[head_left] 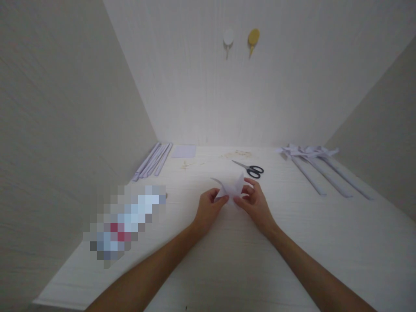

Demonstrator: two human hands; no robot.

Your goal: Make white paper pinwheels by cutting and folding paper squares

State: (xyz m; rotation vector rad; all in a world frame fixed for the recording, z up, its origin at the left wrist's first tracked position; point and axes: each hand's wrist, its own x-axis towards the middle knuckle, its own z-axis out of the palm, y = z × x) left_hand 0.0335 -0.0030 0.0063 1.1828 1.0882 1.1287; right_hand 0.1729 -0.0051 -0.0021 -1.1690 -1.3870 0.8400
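Observation:
A white sheet of paper (231, 187) is held between my two hands above the middle of the table, its corners lifted and one thin edge curling to the left. My left hand (207, 209) pinches its lower left side between thumb and fingers. On the opposite side, my right hand (257, 204) grips the lower right part with thumb and bent fingers. Just beyond the paper lie black-handled scissors (254, 170), blades pointing left. Three paper pinwheels (307, 152) on rolled paper sticks rest at the right.
Several rolled paper sticks (152, 161) lie at the back left beside a square paper sheet (184, 151). Small tan bits (242, 154) are scattered near the back wall. A pixelated object (130, 223) lies at left. White (228, 37) and yellow (254, 37) hooks hang on the wall.

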